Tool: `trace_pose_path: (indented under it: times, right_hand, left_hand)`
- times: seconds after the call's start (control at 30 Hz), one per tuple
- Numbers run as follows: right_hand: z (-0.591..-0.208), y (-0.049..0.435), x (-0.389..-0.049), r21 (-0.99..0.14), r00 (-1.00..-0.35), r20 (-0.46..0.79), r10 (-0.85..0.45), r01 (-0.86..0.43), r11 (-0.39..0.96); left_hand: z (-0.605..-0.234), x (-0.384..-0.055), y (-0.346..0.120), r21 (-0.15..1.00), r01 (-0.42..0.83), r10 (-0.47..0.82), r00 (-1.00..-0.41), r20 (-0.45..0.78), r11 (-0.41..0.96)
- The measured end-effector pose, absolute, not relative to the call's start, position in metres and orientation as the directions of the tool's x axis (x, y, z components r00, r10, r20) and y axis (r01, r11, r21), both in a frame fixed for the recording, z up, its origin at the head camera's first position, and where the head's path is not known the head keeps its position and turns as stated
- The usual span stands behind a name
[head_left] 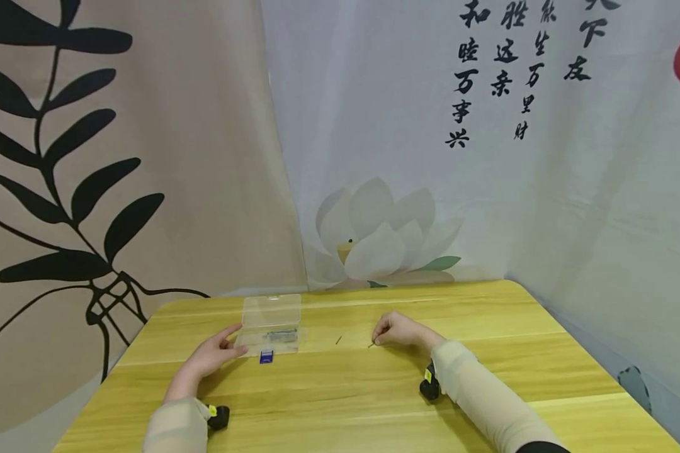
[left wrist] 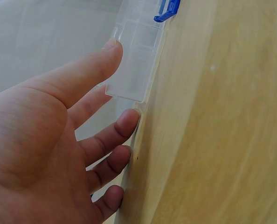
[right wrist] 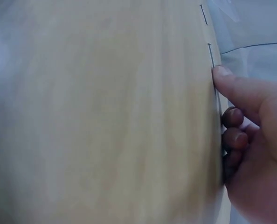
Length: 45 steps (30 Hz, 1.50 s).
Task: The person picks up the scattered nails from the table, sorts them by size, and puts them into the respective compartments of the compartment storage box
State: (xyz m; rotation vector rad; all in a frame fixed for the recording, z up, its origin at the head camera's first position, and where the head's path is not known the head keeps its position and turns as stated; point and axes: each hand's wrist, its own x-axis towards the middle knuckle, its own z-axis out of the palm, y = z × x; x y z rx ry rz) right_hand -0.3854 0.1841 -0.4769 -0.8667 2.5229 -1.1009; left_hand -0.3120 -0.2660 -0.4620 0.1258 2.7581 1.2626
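At the left of the table, a clear plastic box point(head_left: 252, 343) lies with its lid point(head_left: 272, 311) raised at the back. My left hand point(head_left: 209, 357) holds the box's left end, thumb at the front corner and index finger farther back; the other fingers point(left wrist: 114, 158) rest loosely below. A blue latch point(head_left: 266, 357) hangs at the box's front. Thin dark pieces point(head_left: 282, 335) lie inside it. Between thumb and fingertips, my right hand point(head_left: 401, 330) pinches a thin nail point(right wrist: 211, 53) low at the table. Another nail point(head_left: 338, 340) lies on the wood to its left.
The yellow wood-grain table point(head_left: 328, 402) has rounded far corners. Behind it hangs a cloth backdrop point(head_left: 215, 157) with printed leaves, a lotus and dark characters. A small black camera point(head_left: 220, 418) sits at the left wrist, another camera point(head_left: 429, 385) at the right.
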Motion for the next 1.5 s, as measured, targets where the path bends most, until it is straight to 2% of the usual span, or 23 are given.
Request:
trace_pose_path:
  times: [0.23,0.43,0.73,1.03,1.27,1.5]
  right_hand:
    - [-0.478,0.186,-0.386,-0.751,-0.786,-0.020,-0.618,-0.396,0.528]
    - [-0.470,0.188,-0.387,-0.766,-0.813,-0.065,-0.579,-0.331,0.550]
    - [-0.453,0.185,-0.397,-0.793,-0.835,-0.034,-0.549,-0.312,0.524]
    - [-0.438,0.181,-0.404,-0.829,-0.814,0.030,-0.579,-0.344,0.441]
    - [-0.428,0.179,-0.403,-0.820,-0.843,0.023,-0.537,-0.323,0.472]
    - [-0.425,0.176,-0.403,-0.813,-0.844,0.025,-0.535,-0.328,0.480]
  left_hand:
    - [-0.463,-0.312,-0.266,0.761,0.024,0.114,-0.991,-0.066,0.648]
    - [-0.465,-0.313,-0.266,0.760,0.026,0.114,-0.991,-0.063,0.649]
    - [-0.465,-0.314,-0.267,0.747,0.041,0.123,-0.991,-0.055,0.663]
    - [-0.463,-0.311,-0.266,0.758,0.035,0.121,-0.991,-0.059,0.651]
    - [-0.464,-0.311,-0.266,0.759,0.029,0.115,-0.992,-0.060,0.650]
    - [-0.465,-0.313,-0.266,0.753,0.035,0.109,-0.993,-0.048,0.657]
